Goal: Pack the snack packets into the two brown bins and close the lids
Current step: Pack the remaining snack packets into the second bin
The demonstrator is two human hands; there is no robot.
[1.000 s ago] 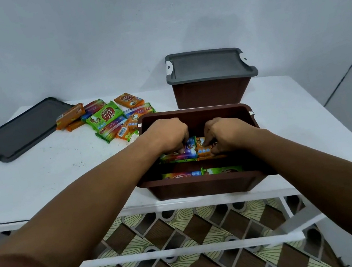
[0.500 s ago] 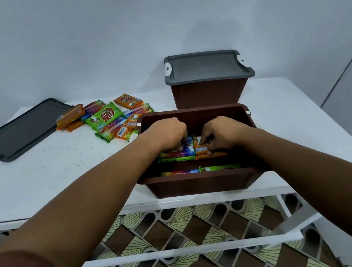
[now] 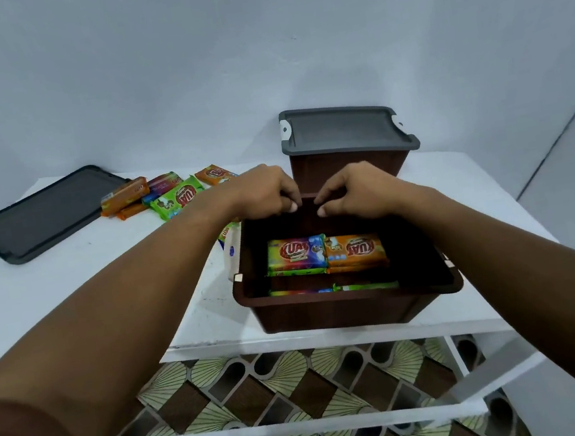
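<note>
An open brown bin (image 3: pixel 349 308) stands at the table's front edge. Inside it lie stacked snack packets: a multicoloured one (image 3: pixel 297 254) beside an orange one (image 3: pixel 357 249), with more below. My left hand (image 3: pixel 263 193) and my right hand (image 3: pixel 354 188) hover over the bin's far rim, fingers loosely curled and holding nothing. A second brown bin (image 3: pixel 342 167) stands behind, its grey lid (image 3: pixel 344 131) on. Several loose packets (image 3: pixel 177 197) lie on the table to the left, partly hidden by my left arm.
A loose grey lid (image 3: pixel 44 215) lies flat at the table's far left. The white table (image 3: pixel 64 291) ends just in front of the open bin, with patterned floor below. A grey wall stands close behind.
Both hands have come up out of the bin, leaving the packets they pressed on inside. They now sit above the far rim with nothing in them.
</note>
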